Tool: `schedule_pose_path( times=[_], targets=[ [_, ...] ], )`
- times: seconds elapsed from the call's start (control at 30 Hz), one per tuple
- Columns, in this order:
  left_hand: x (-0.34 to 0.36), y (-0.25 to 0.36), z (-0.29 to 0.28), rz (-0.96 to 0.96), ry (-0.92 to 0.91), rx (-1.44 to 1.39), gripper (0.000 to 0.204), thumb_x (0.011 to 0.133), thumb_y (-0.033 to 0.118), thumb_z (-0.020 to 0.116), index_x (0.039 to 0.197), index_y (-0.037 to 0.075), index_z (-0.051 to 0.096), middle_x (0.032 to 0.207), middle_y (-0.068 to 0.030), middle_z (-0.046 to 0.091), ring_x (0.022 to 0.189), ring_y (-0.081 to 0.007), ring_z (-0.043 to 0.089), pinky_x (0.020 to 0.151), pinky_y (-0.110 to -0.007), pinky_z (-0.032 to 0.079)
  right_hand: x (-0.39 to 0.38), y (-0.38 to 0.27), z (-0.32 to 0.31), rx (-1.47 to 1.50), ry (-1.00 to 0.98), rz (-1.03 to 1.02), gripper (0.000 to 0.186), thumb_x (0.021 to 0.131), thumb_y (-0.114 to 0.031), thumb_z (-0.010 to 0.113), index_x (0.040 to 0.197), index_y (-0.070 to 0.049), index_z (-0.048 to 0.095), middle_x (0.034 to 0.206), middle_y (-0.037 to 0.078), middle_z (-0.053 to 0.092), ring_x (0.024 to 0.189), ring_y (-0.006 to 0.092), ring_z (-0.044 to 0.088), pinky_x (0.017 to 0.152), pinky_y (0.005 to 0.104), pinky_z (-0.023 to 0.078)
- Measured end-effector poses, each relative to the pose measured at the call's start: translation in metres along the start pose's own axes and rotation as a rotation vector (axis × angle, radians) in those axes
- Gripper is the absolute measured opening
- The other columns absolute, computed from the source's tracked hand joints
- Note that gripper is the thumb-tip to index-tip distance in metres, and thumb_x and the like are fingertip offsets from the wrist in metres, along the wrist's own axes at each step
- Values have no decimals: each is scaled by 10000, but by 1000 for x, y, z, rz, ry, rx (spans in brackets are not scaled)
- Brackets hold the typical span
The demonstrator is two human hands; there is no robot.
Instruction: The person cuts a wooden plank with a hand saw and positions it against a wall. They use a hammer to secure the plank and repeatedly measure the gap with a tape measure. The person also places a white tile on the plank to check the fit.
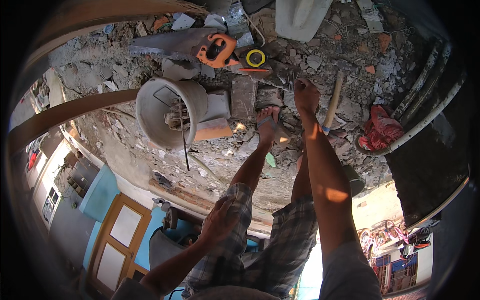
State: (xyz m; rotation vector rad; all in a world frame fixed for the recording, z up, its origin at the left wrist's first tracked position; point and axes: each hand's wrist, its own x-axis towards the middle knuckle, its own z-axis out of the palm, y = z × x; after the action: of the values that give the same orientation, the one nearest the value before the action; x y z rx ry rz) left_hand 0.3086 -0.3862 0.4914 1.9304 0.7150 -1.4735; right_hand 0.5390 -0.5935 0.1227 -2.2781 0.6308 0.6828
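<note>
My right hand (306, 96) reaches down to the rubble, its fingers drawn together in a pinch. Whatever is between them is too small to make out. Beside the fingertips, a few thin nail-like pieces (291, 81) show against the ground. To the right of this hand lies a hammer (333, 102) with a wooden handle. My left hand (218, 222) rests with fingers spread on the knee of my plaid shorts (240, 200), holding nothing. Farther left are a handsaw (170, 44) with an orange handle, a yellow and black tape measure (255, 58) and a flat orange stick (254, 70).
A whitish bucket (197, 102) with a metal tool in it stands at the left, by a broken brick (243, 97). Red cloth (382, 131) lies near curved pipes (432, 125) at the right. A pale plastic piece (300, 20) is at the far edge. Rubble covers the ground.
</note>
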Motion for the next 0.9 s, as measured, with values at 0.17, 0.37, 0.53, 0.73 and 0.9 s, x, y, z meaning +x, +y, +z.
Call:
schedule_pose_path(
  times=[0.17,0.37,0.53,0.73,0.9],
  targets=[
    [3,-15,-1,62,-20,-34,653,931,334,675,1525,170,462,1519,-240,456,1321,-461,537,1052,-532,485,3,-56,18,192,-37,-105,506,870,-486,735,1149,-64,749,1061,150,745,1048,334,721,868,460,563],
    [13,-11,2,130,67,116,718,933,315,695,1571,148,411,1625,-278,311,1495,-479,315,1210,-573,281,-4,-128,31,-354,33,-579,904,700,-676,830,1291,-17,648,1232,145,667,1131,348,626,927,547,483],
    [41,10,-8,149,201,-46,744,979,382,666,1600,119,352,1655,-285,243,1519,-501,252,1219,-611,237,-4,-139,8,-476,90,-704,862,657,-668,849,1237,-54,680,1169,103,646,1064,300,607,955,533,422],
    [81,88,-100,402,484,-293,792,1042,493,552,1618,22,279,1638,-283,298,1547,-397,261,1229,-484,266,-144,-133,-80,-222,-465,-830,718,595,-397,882,1132,6,627,1065,143,559,961,324,631,890,469,487],
    [75,75,-69,207,-49,-261,780,961,561,669,1457,-20,512,1196,-242,683,1084,-323,686,921,-423,538,-260,-97,-137,232,-696,-501,693,660,-376,914,1133,20,598,998,180,581,926,358,655,831,465,551]
  ],
)
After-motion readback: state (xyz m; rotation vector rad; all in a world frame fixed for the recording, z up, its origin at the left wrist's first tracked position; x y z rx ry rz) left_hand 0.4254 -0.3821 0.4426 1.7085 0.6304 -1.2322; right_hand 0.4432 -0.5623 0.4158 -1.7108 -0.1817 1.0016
